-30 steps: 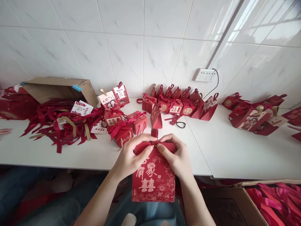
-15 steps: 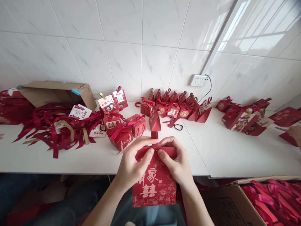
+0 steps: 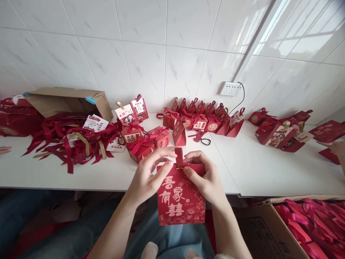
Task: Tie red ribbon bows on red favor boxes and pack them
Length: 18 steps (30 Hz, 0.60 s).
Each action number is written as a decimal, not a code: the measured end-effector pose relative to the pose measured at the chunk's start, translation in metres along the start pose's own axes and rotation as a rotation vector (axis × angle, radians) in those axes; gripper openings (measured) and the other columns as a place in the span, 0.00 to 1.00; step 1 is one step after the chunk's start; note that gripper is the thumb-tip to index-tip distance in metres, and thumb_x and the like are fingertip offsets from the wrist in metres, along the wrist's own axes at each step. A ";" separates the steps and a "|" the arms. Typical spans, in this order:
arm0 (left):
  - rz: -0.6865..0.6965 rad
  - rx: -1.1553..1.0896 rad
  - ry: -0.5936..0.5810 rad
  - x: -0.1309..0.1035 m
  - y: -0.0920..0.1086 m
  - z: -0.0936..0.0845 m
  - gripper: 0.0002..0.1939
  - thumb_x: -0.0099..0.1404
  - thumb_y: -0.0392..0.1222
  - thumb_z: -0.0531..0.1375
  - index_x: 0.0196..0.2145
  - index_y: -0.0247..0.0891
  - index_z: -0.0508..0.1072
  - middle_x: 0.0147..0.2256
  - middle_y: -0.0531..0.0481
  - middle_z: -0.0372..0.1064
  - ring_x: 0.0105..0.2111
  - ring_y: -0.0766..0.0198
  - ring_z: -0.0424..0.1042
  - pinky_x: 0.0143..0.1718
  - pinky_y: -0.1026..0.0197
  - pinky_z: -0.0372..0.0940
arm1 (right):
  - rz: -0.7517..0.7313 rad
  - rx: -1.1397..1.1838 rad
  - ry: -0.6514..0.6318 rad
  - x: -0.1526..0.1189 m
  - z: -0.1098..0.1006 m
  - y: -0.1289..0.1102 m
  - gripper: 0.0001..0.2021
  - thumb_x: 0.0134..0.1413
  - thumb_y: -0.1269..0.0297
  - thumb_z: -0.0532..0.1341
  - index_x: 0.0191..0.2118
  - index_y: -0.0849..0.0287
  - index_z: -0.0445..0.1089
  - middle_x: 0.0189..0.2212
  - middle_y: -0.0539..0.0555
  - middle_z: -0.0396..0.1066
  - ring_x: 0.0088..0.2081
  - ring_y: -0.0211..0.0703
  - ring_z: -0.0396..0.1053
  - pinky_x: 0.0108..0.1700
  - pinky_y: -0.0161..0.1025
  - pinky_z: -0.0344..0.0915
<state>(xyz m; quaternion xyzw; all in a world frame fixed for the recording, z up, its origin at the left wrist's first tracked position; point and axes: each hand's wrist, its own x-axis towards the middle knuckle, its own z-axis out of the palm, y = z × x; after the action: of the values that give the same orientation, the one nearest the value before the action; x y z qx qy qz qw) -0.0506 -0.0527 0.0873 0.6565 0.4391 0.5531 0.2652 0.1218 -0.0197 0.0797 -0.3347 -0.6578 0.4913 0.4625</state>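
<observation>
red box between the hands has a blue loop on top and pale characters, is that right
The loop on top is red, not blue, as the head view shows. The red box between the left hand and right hand has pale characters.

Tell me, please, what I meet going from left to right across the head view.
Co-worker's hand at left edge, cardboard box, held red gift box, wall socket, red box with a picture, another co-worker's hand at right edge.

Red gift box (image 3: pixel 182 196), pale floral print
</observation>
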 end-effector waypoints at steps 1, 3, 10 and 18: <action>-0.011 -0.032 -0.012 0.002 0.000 -0.002 0.08 0.66 0.39 0.56 0.42 0.41 0.73 0.46 0.47 0.73 0.48 0.61 0.72 0.48 0.63 0.69 | 0.007 0.000 -0.022 0.000 -0.001 0.000 0.08 0.52 0.67 0.61 0.39 0.55 0.65 0.34 0.49 0.72 0.33 0.38 0.70 0.34 0.34 0.66; -0.020 -0.056 -0.045 0.005 0.001 -0.003 0.08 0.66 0.39 0.57 0.41 0.41 0.74 0.46 0.46 0.73 0.49 0.60 0.72 0.49 0.62 0.69 | 0.018 -0.004 -0.050 0.000 -0.002 0.000 0.10 0.52 0.68 0.60 0.42 0.55 0.65 0.34 0.50 0.72 0.33 0.38 0.70 0.34 0.33 0.66; 0.029 0.004 0.021 0.014 0.004 0.010 0.06 0.64 0.38 0.58 0.36 0.40 0.75 0.39 0.48 0.74 0.42 0.63 0.74 0.42 0.65 0.72 | -0.014 -0.072 -0.044 -0.004 -0.001 0.001 0.10 0.50 0.68 0.60 0.41 0.56 0.65 0.33 0.50 0.72 0.33 0.39 0.71 0.36 0.35 0.67; 0.024 0.089 0.024 0.002 0.000 0.013 0.12 0.64 0.38 0.58 0.46 0.42 0.65 0.51 0.45 0.69 0.47 0.60 0.72 0.47 0.59 0.69 | 0.041 -0.015 0.127 0.001 -0.002 0.003 0.07 0.49 0.64 0.61 0.37 0.55 0.66 0.32 0.51 0.74 0.31 0.41 0.73 0.32 0.36 0.69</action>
<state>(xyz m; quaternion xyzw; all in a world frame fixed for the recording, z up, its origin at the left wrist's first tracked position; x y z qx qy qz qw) -0.0379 -0.0493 0.0846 0.6660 0.4588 0.5440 0.2237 0.1230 -0.0174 0.0771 -0.3819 -0.6238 0.4737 0.4905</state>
